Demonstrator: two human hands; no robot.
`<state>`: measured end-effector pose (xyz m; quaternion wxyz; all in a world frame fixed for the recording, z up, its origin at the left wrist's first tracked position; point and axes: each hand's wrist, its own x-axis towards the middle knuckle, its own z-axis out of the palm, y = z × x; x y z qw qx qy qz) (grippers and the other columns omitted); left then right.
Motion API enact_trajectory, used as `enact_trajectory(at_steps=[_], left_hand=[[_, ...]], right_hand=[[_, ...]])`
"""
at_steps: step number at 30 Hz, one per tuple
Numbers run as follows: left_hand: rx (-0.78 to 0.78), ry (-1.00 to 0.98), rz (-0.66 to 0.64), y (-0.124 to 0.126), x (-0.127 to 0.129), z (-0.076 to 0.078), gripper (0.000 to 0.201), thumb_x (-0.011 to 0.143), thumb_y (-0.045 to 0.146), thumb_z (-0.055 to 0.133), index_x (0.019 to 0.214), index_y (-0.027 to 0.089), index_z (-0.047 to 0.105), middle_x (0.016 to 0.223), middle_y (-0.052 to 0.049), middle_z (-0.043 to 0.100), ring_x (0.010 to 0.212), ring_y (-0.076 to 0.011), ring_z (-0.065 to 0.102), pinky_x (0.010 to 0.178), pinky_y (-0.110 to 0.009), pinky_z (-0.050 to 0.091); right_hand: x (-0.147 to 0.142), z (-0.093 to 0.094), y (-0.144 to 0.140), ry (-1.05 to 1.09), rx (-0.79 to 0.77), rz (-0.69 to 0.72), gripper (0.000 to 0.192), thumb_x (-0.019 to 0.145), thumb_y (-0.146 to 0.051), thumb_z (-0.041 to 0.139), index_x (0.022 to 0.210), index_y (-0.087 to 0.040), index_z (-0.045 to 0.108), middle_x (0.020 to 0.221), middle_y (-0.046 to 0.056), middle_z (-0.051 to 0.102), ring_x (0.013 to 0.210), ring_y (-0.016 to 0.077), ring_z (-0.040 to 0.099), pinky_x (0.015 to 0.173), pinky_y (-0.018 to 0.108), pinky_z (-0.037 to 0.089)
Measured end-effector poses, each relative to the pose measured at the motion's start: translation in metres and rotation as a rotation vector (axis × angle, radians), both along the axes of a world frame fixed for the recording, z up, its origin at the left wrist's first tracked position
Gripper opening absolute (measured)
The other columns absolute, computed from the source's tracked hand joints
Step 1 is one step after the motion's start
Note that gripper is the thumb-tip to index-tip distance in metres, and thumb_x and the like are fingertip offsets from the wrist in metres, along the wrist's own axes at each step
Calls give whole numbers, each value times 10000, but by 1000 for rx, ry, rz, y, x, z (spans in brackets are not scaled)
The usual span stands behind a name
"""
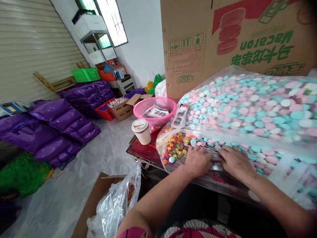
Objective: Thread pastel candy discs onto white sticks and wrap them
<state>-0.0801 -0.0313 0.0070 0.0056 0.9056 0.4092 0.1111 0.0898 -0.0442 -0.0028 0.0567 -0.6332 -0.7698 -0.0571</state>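
My left hand [198,161] and my right hand [235,162] rest side by side on a small clear packet [215,158] at the front of the dark red table [146,152]. The fingers of both are curled over the packet and pinch it. Just left of my left hand lies a clear bag of small multicoloured rings [174,147]. Behind the hands rises a big clear bag of pink, teal and white round pieces [250,105]. A small printed sachet [180,116] leans against that bag.
A lidded paper cup [141,131] and a pink basket [155,111] with printed sheets stand at the table's left end. A large Macaron carton [235,39] stands behind. An open carton with a plastic bag [111,205] sits by my knees. Purple sacks [59,129] cover the floor.
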Motion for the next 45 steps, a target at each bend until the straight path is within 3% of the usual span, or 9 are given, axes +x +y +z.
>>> enact_trajectory(at_steps=[5, 8, 18, 26, 29, 32, 36, 41, 45], left_hand=[[-152, -120, 50, 10, -12, -12, 283, 855, 387, 487, 1061, 243, 618, 1324, -48, 522, 1121, -233, 514, 942, -414, 388], [-231, -70, 30, 24, -7, -7, 498, 781, 490, 563, 1212, 244, 529, 1369, -76, 482, 1185, -269, 475, 962, -441, 377], [-204, -13, -17, 18, 0, 7, 337, 799, 398, 555, 1094, 241, 606, 1174, -86, 602, 1096, -291, 527, 923, -466, 382], [-65, -87, -58, 2, 24, 54, 550, 720, 382, 651, 1221, 192, 525, 1287, -138, 514, 1157, -344, 456, 948, -496, 338], [-279, -162, -135, -4, 36, 62, 187, 775, 338, 580, 833, 172, 647, 811, -42, 642, 834, -216, 575, 809, -364, 418], [-653, -401, -133, -4, 36, 56, 281, 799, 403, 521, 677, 157, 582, 537, 37, 467, 553, -117, 463, 547, -233, 373], [-857, -482, -194, -8, 26, 54, 279, 779, 419, 532, 721, 153, 588, 589, 34, 500, 581, -109, 466, 559, -223, 378], [-668, -610, -200, -24, 23, 61, 233, 752, 382, 606, 852, 173, 632, 1039, -56, 612, 983, -192, 533, 839, -295, 418], [-977, -786, -104, -40, 33, 43, 349, 650, 425, 695, 828, 140, 600, 734, -10, 600, 660, -125, 529, 617, -248, 422]], right_hand=[[11, 27, -4, 29, -44, 24, 266, 866, -227, 416, 731, -212, 645, 825, 46, 656, 841, 205, 521, 699, 323, 290], [19, 36, -7, 39, -67, 6, 265, 868, -215, 417, 716, -207, 633, 805, 34, 658, 825, 189, 516, 683, 304, 277], [39, 37, -26, 224, -38, -156, 228, 847, -206, 404, 699, -184, 576, 759, 66, 614, 790, 197, 512, 661, 279, 303], [29, 56, -41, 454, -64, -18, 168, 789, -147, 421, 711, -194, 561, 697, 18, 566, 716, 157, 509, 673, 265, 357], [31, 67, -53, 568, -66, 32, 171, 806, -184, 427, 812, -194, 597, 761, 10, 592, 732, 143, 534, 670, 253, 401], [42, 70, -64, 915, -151, -12, 287, 816, -358, 494, 1045, -205, 575, 848, 7, 601, 669, 130, 543, 554, 239, 430], [45, 62, -71, 1324, -307, -71, 308, 659, -450, 666, 776, -175, 589, 649, -30, 521, 556, 103, 470, 463, 216, 374], [25, 47, -73, 1390, -138, -157, 377, 668, -509, 628, 583, -194, 438, 536, -61, 384, 498, 77, 340, 451, 219, 277], [17, 40, -79, 1387, -65, -179, 415, 667, -500, 646, 547, -202, 383, 537, -60, 353, 527, 84, 333, 486, 229, 274]])
